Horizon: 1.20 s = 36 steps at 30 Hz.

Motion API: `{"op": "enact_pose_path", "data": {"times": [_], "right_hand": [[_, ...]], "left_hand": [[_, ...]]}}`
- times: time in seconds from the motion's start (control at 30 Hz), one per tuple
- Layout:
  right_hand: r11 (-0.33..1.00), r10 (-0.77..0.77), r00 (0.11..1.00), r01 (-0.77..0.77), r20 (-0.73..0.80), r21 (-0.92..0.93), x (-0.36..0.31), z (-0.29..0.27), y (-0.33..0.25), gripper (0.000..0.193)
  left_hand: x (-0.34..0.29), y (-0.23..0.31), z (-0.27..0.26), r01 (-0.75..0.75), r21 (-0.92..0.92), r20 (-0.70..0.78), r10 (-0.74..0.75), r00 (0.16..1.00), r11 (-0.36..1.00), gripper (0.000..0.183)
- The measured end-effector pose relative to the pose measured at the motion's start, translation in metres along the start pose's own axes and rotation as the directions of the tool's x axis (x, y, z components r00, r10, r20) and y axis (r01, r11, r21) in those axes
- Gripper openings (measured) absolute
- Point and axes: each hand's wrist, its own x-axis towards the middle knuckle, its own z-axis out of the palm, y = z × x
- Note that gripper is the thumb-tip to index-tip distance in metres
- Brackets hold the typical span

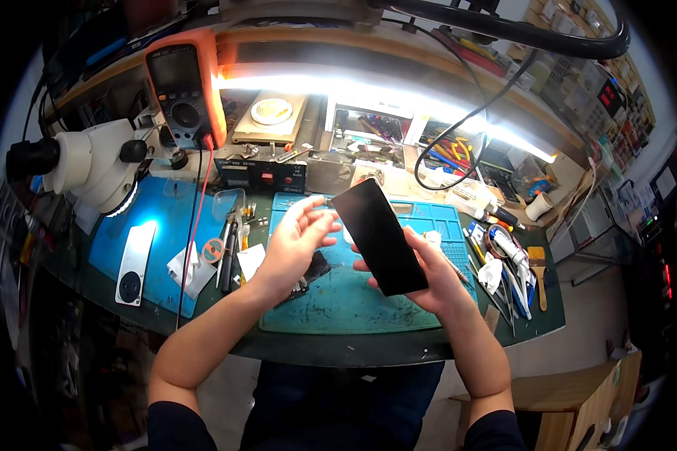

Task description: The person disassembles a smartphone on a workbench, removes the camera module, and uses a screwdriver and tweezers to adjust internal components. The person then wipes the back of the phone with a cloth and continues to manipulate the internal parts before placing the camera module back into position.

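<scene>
A black smartphone point(380, 239) with a dark screen is tilted in my right hand point(438, 272), whose fingers wrap around its lower right edge. My left hand point(299, 242) is raised just left of the phone, fingers apart and slightly curled, with nothing in it. Both hands are above a blue work mat point(338, 312). Under my left wrist lies a small dark part point(317, 264), partly hidden by the hand. A silver phone back panel point(138, 259) with a round dark camera area rests on the left mat.
A white microscope point(94, 161) stands at the left, beside an orange multimeter point(184, 94). Screwdrivers point(228, 252) lie left of the middle mat. Tweezers, a wooden brush point(538, 278) and other tools crowd the right. A black cable point(447, 124) loops down at the back.
</scene>
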Motion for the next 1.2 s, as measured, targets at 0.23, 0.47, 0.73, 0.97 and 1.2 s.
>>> {"op": "enact_pose_path", "data": {"times": [0.23,0.47,0.73,0.97,1.2], "right_hand": [[0.791,-0.405,0.913,0.325,-0.046,-0.519,0.002,0.000,0.019,0.064],[0.498,-0.682,0.731,0.440,-0.025,-0.747,-0.001,0.020,0.028,0.059],[0.915,-0.393,0.869,0.401,-0.300,-0.037,-0.036,0.055,0.024,0.050],[0.219,-0.922,0.377,0.327,-0.085,-0.919,-0.047,0.044,0.042,0.033],[0.460,-0.882,0.300,0.386,-0.363,-0.799,-0.130,-0.052,-0.011,0.025]], "left_hand": [[-0.017,-0.023,0.022,0.057,-0.084,0.307,-0.028,0.951,0.995,0.077],[-0.024,-0.019,0.037,0.055,-0.287,0.421,0.075,0.904,0.956,0.079],[-0.041,-0.007,0.066,0.020,0.050,0.290,-0.034,0.956,0.999,0.060],[-0.060,0.007,0.073,0.419,-0.181,0.447,-0.305,0.841,0.890,0.047],[-0.061,0.005,0.112,0.341,-0.096,0.566,-0.230,0.792,0.935,0.048]]}}
